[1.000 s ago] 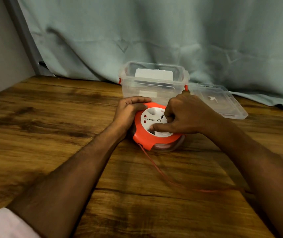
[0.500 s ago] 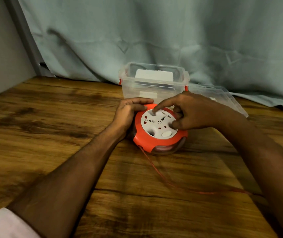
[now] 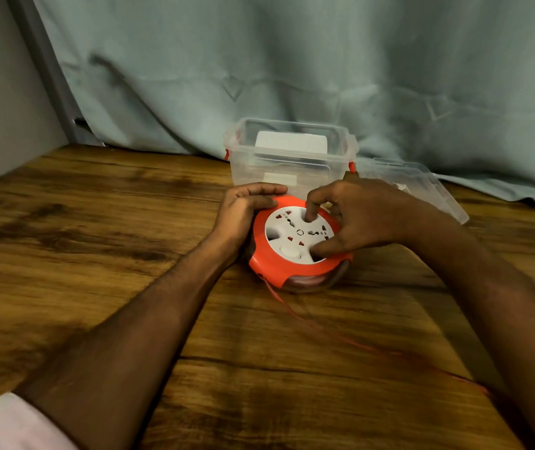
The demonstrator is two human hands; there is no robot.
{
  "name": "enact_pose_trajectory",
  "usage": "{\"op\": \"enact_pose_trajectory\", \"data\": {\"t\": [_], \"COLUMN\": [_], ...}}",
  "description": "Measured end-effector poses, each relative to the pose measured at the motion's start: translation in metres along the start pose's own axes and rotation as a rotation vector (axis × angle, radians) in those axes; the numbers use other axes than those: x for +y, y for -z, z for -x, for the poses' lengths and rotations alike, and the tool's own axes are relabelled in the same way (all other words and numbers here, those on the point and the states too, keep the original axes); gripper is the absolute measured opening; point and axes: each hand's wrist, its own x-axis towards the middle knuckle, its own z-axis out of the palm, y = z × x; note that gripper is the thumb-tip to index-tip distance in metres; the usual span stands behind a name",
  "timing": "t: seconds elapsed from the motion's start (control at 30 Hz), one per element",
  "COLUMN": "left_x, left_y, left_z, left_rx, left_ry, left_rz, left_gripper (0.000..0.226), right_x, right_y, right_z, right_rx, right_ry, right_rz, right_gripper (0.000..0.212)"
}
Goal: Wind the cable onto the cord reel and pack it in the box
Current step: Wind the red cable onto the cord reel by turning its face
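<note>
Your right hand (image 3: 363, 219) fingers (image 3: 312, 207) press into the white dial's recesses; left hand (image 3: 243, 212) fingers curl around the cord reel (image 3: 295, 251) rim. Reel flat on surface (image 3: 97, 241), before the open box (image 3: 288, 160) (cable (image 3: 324, 329) trailing right).

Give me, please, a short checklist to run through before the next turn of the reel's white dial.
1. Reel braced: ok. The left hand wraps the orange cord reel at its left rim.
2. Winding grip: ok. The right hand has a finger pressed into a hollow of the white dial.
3. Cable path: ok. The orange cable runs from the reel's near edge across the wooden table, nothing lying on it.
4. Cable fully wound: not ok. Loose cable trails toward the right.
5. Box ready: ok. The clear box stands open behind the reel, its lid beside it.
6. Room in the box: cannot tell.
</note>
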Motion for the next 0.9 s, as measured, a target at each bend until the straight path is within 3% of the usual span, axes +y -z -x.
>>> {"op": "enact_pose_trajectory", "data": {"t": [0.7,0.77,0.83,0.87,0.9], "left_x": [-0.003,-0.003,-0.003,-0.002,-0.001], "left_y": [0.002,0.002,0.002,0.002,0.002], "left_z": [-0.002,-0.003,-0.003,-0.002,-0.001], "left_rx": [-0.031,-0.018,-0.015,-0.020,-0.030], "left_ry": [0.000,0.009,0.014,0.015,0.016], "left_rz": [-0.039,-0.035,-0.033,-0.032,-0.034], "left_gripper": [0.032,0.033,0.035,0.035,0.035], "right_x": [-0.023,-0.018,-0.010,-0.006,-0.002], "right_y": [-0.009,-0.004,0.004,0.009,0.011], "right_z": [-0.005,-0.004,-0.003,-0.002,-0.001], "right_rx": [-0.033,-0.025,-0.020,-0.041,-0.070], "right_ry": [-0.051,-0.022,0.004,0.013,0.021], "right_rz": [-0.033,-0.050,-0.089,-0.117,-0.150], "right_gripper": [0.062,0.051,0.020,0.016,0.029]}}
